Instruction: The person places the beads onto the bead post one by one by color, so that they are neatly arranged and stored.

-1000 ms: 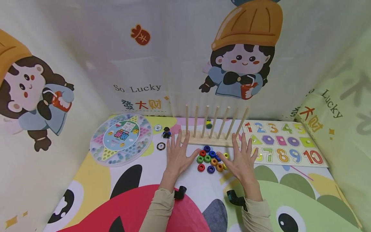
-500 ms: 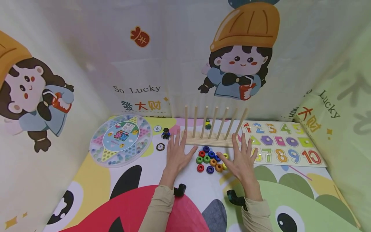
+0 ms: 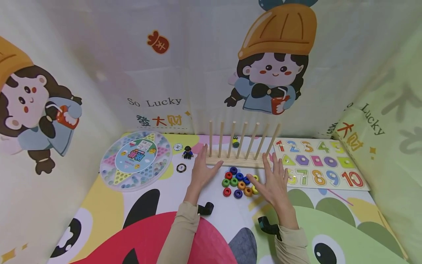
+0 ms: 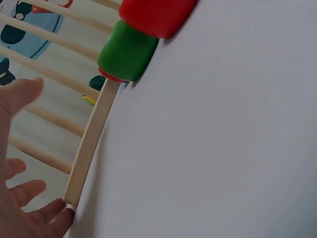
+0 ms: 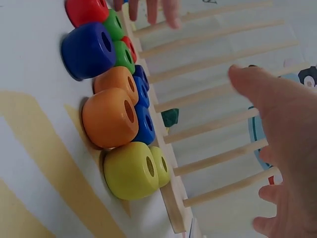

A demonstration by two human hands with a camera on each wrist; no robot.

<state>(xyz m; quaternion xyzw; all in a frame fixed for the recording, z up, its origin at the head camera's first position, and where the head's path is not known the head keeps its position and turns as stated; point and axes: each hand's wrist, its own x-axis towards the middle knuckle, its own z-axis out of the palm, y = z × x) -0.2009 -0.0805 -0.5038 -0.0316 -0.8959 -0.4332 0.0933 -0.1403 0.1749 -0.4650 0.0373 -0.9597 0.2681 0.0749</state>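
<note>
A wooden peg rack [image 3: 230, 161] with several upright pegs stands at the back of the table. My left hand [image 3: 202, 173] is at its left end, thumb spread away from the other fingers; in the left wrist view, fingertips [image 4: 62, 220] meet the end of the base [image 4: 91, 134]. At the right end is my right hand [image 3: 274, 183], thumb apart and fingers loosely extended, with nothing held. Between the hands, in front of the rack, lies a cluster of round beads with holes: red [image 3: 226, 191], green [image 5: 125, 55], blue [image 5: 89, 49], orange [image 5: 111, 119] and yellow [image 5: 130, 171].
To the left lie a round Chinese checkers box [image 3: 136, 161], a small toy figure [image 3: 188, 152] and two poker chips [image 3: 181, 168]. On the right is a number-and-shape puzzle board [image 3: 318, 161]. A small yellow-green toy [image 3: 235, 142] sits behind the pegs. Printed cloth walls enclose the table.
My left hand has turned and brought its fingers together at the rack's left end, thumb shifting up toward the base. The right hand's fingers have drawn slightly inward. The beads stay put.
</note>
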